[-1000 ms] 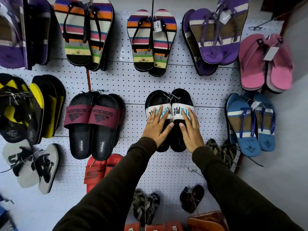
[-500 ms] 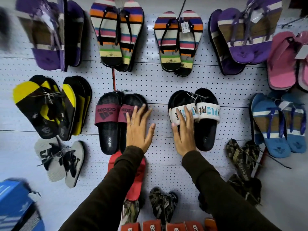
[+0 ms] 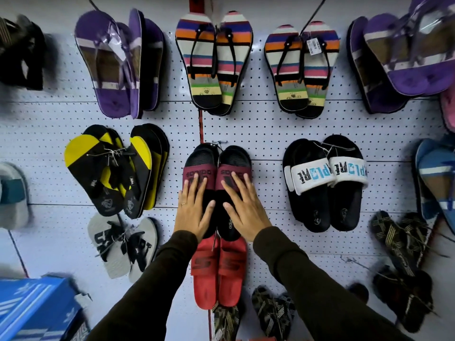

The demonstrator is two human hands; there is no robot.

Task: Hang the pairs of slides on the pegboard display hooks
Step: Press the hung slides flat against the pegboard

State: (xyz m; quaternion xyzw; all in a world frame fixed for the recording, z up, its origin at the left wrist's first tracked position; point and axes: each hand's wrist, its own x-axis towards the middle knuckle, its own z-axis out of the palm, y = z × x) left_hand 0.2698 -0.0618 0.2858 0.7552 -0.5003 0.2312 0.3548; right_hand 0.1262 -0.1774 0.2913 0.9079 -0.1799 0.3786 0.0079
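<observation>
Both my hands have left the white-strapped slides [image 3: 327, 183] and moved to the maroon-strapped black slides [image 3: 218, 190]. My left hand [image 3: 193, 212] and right hand [image 3: 242, 209] lie flat, fingers spread, pressing that pair where it hangs mid-pegboard [image 3: 266, 134]. A blue box [image 3: 34, 308] sits lower left.

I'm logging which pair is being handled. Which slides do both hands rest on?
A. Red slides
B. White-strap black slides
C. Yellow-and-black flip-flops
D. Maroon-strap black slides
D: the left hand and right hand lie flat on the maroon-strap black slides hanging on the pegboard.
</observation>
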